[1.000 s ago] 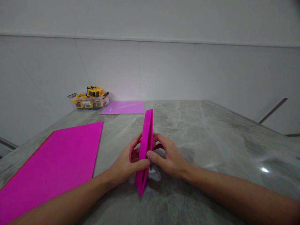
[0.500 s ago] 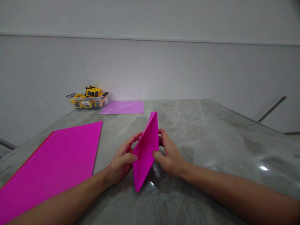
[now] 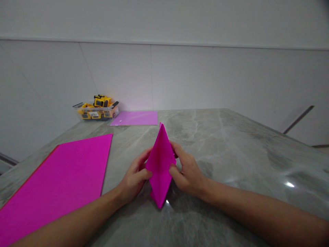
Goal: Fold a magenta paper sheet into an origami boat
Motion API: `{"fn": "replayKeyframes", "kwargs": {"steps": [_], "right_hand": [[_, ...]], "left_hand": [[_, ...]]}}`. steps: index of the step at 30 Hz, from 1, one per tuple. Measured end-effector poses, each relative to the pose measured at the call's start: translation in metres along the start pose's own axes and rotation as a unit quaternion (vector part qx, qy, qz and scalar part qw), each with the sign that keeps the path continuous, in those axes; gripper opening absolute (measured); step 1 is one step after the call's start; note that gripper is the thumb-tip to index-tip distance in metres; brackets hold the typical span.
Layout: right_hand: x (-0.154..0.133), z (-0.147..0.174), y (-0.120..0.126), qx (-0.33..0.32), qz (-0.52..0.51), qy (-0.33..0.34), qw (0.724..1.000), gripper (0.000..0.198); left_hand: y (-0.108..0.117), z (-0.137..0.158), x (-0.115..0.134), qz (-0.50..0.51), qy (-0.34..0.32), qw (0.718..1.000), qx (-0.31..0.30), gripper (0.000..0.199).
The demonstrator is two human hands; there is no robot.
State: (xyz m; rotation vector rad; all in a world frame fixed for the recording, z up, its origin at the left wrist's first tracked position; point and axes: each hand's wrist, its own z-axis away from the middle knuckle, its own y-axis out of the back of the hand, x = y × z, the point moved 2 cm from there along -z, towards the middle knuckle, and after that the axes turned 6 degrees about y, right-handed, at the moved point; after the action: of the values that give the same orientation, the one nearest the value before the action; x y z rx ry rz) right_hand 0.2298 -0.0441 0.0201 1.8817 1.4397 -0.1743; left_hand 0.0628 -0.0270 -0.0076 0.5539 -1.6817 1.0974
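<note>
In the head view, the folded magenta paper (image 3: 160, 161) is spread at the centre of the frame, between the fingers of the left hand (image 3: 134, 177) and right hand (image 3: 189, 173). Each hand pinches one side edge, thumb inside and other fingers behind, over the grey bench (image 3: 231, 161).
</note>
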Motion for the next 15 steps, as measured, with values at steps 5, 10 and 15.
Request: {"fn": "replayKeyframes", "kwargs": {"steps": [5,10,15], "right_hand": [[0.001,0.001,0.002,0.009,0.033,0.042,0.999,0.071],[0.0,-0.001,0.004,0.019,0.034,0.098,0.994,0.069],[-0.003,-0.004,0.009,0.009,0.034,0.237,0.971,0.047]], "left_hand": [[0.004,0.0,-0.003,-0.046,-0.017,0.999,0.012,0.067],[0.001,0.003,0.001,-0.065,-0.029,0.997,0.002,0.064],[-0.005,0.007,0.01,-0.158,-0.16,0.974,0.001,0.034]]}}
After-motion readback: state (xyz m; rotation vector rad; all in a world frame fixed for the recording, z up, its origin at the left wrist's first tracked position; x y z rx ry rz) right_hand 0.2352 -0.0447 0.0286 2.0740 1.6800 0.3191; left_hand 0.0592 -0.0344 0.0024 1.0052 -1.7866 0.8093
